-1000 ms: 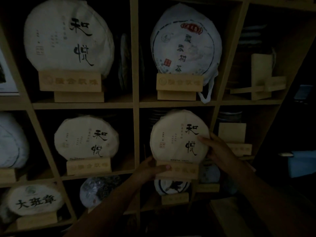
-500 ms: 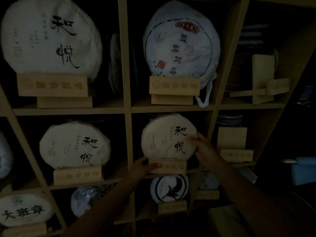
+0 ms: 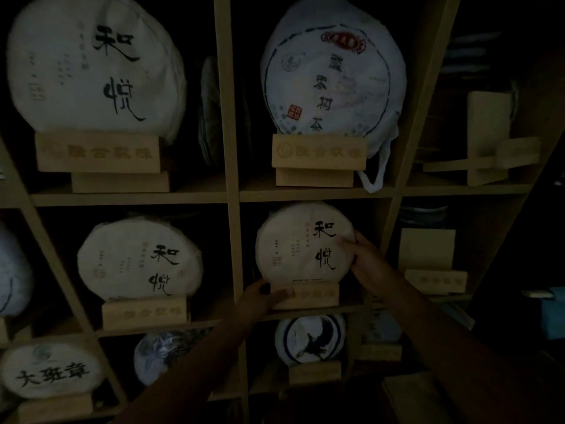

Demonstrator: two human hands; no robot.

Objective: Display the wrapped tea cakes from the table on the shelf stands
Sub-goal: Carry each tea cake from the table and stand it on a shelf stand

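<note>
A round paper-wrapped tea cake (image 3: 301, 244) with black brush characters stands upright on a wooden stand (image 3: 308, 296) in the middle compartment of the wooden shelf (image 3: 227, 197). My right hand (image 3: 365, 258) grips the cake's right edge, thumb on its front. My left hand (image 3: 263, 298) holds the left end of the stand, thumb across its front face. The scene is dim.
Other wrapped cakes stand on stands all around: two large ones above (image 3: 94, 65) (image 3: 333, 68), one to the left (image 3: 139, 260), several below. Empty wooden stands (image 3: 435, 281) (image 3: 489, 142) sit in the right-hand compartments. A blue object (image 3: 555, 313) lies at the far right.
The cake and stand have gone further back into the compartment with both hands still on them. The view has shifted, so the shelf appears more to the right.
</note>
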